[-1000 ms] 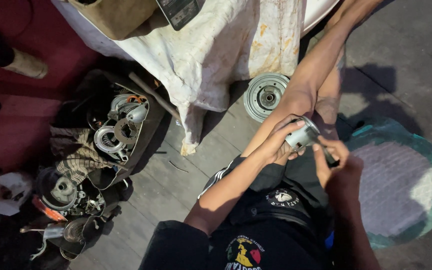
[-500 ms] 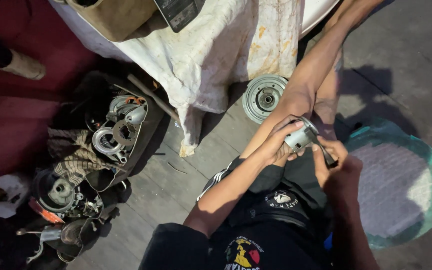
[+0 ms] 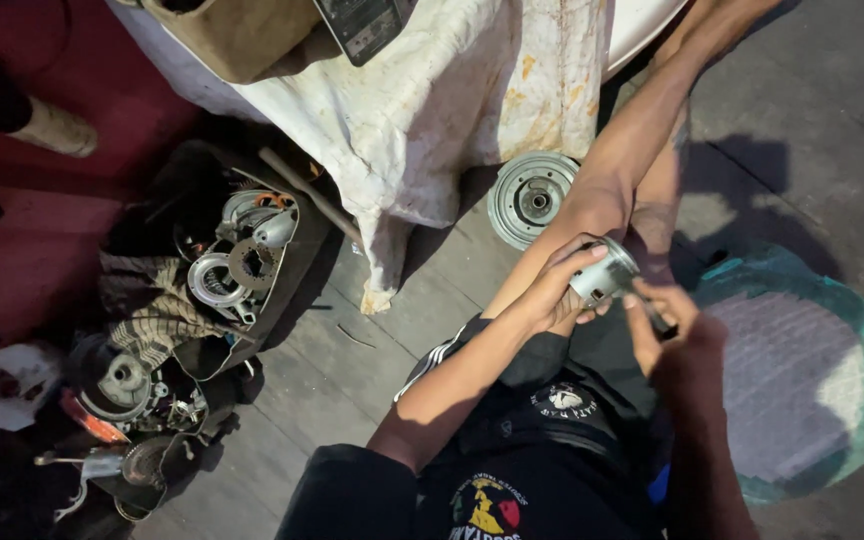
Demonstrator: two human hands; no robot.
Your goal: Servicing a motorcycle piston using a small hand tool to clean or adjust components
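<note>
Work looks midway: left hand (image 3: pixel 552 295) pinches a small silvery metal cylinder (image 3: pixel 604 272), right hand (image 3: pixel 664 325) pinches a dark tool against it, near the round grey pulley (image 3: pixel 530 197).

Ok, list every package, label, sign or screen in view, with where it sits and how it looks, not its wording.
Dark device with a panel: top edge, on the stained white cloth; flat, rectangular, black, possibly a screen.
Round badge print: on the person's dark clothing, lower middle; white on black.
Shirt print: bottom edge; red, yellow and green on black.
</note>
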